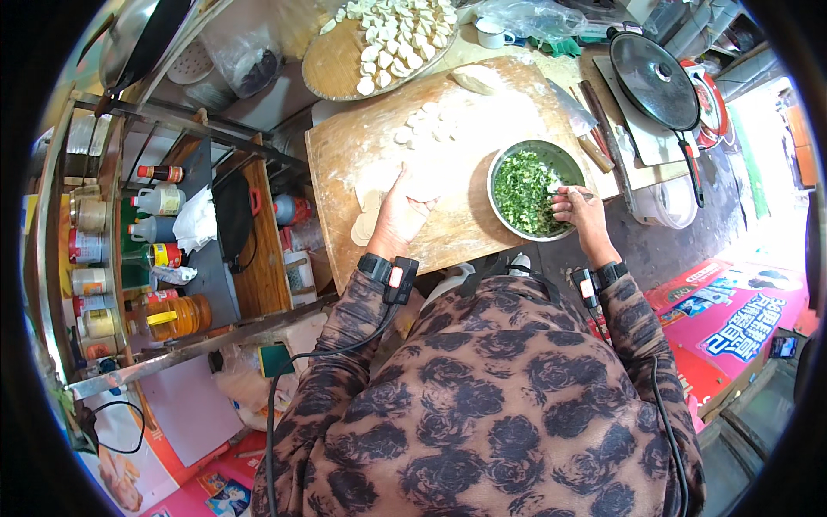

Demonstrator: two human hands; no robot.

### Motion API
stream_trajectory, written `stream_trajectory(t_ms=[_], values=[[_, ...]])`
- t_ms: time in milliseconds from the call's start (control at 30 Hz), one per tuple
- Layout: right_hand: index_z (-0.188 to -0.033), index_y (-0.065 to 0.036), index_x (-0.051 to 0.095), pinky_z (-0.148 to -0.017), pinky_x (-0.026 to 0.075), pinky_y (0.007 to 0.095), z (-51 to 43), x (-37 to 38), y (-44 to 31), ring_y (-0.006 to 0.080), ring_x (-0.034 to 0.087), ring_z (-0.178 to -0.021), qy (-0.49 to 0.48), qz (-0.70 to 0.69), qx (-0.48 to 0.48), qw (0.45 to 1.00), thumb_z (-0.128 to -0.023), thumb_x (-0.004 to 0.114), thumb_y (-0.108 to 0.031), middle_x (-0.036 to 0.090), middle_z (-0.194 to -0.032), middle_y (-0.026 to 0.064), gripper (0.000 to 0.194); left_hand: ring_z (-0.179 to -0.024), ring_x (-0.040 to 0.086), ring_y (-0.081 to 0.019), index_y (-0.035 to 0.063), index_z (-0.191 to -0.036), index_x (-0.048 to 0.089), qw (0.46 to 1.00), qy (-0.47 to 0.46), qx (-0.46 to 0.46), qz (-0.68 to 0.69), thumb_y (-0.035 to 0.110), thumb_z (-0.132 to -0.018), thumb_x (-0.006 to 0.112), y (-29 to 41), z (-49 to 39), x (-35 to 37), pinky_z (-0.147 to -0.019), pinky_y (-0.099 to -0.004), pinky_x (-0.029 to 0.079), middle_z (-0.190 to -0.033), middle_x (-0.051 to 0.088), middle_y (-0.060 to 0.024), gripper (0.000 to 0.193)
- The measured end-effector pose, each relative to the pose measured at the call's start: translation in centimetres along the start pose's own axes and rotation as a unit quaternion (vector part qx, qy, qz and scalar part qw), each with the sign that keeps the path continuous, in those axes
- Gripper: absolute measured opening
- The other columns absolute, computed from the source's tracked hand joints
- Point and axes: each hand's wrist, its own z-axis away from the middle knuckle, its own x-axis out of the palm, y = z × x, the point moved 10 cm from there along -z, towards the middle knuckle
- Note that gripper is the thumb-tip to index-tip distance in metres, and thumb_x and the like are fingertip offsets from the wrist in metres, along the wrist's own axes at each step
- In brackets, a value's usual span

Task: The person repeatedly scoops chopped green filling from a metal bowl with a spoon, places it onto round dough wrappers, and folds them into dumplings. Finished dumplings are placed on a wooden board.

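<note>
My left hand [399,216] is palm up above a floured wooden board [452,245]. A pale dumpling wrapper [423,185] lies on its fingers, though strong glare washes out their outline. Beside that hand, flat round dough wrappers [365,225] overlap on the board. My right hand [581,210] grips a thin utensil, apparently a spoon [586,195], at the right side of a metal bowl [572,155]. Chopped green filling [524,187] fills much of the bowl; the utensil's tip is hard to make out against it.
Small dough pieces [426,123] and a dough lump [477,79] lie farther back on the board. Behind it, a round tray [329,64] carries many folded dumplings [404,39]. A lidded pan [656,81] stands at right, a bottle-filled shelf [226,316] at left.
</note>
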Motion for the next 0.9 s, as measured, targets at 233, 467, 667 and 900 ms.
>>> stream_trajectory(t_ms=[233, 467, 667, 900], values=[[-0.118, 0.004, 0.057, -0.079, 0.054, 0.0306, 2.1, -1.0, -0.4, 0.0173, 0.065, -0.087, -0.048, -0.159, 0.031, 0.986, -0.105, 0.049, -0.024, 0.067, -0.102, 0.0116, 0.032, -0.109, 0.063, -0.02, 0.0135, -0.123, 0.059, 0.994, 0.011, -0.039, 0.105, 0.038, -0.1, 0.059, -3.2, -0.6, 1.9, -0.091, -0.0359, 0.055, -0.117, 0.066, -0.0042, 0.034], [-0.12, 0.005, 0.056, -0.08, 0.053, 0.0298, 3.8, -1.6, -3.9, 0.0164, 0.064, -0.089, -0.074, -0.199, -0.018, 0.977, -0.105, 0.049, -0.022, 0.067, -0.105, 0.0122, 0.032, -0.119, 0.058, -0.0261, -0.0026, -0.135, 0.048, 0.995, -0.09, -0.023, 0.048, 0.019, -0.102, 0.054, -5.3, -1.8, 6.1, -0.099, -0.0382, 0.052, -0.13, 0.057, -0.0167, 0.04], [-0.121, 0.004, 0.059, -0.08, 0.052, 0.029, 5.1, -0.6, -7.3, 0.0152, 0.064, -0.089, -0.084, -0.219, -0.029, 0.972, -0.104, 0.051, -0.023, 0.069, -0.104, 0.0119, 0.033, -0.127, 0.054, -0.0288, -0.0042, -0.135, 0.047, 0.987, -0.142, -0.061, 0.044, 0.004, -0.098, 0.049, -9.5, -2.7, 8.2, -0.105, -0.0414, 0.049, -0.134, 0.055, -0.0189, 0.038], [-0.122, 0.003, 0.059, -0.082, 0.053, 0.0294, 6.4, 3.1, -8.7, 0.0163, 0.065, -0.092, -0.123, -0.219, -0.027, 0.967, -0.103, 0.052, -0.023, 0.069, -0.106, 0.0129, 0.033, -0.126, 0.054, -0.0323, 0.005, -0.131, 0.052, 0.975, -0.102, -0.139, 0.141, 0.02, -0.108, 0.036, -12.6, -2.2, 10.2, -0.107, -0.0509, 0.045, -0.136, 0.055, -0.0159, 0.031]])
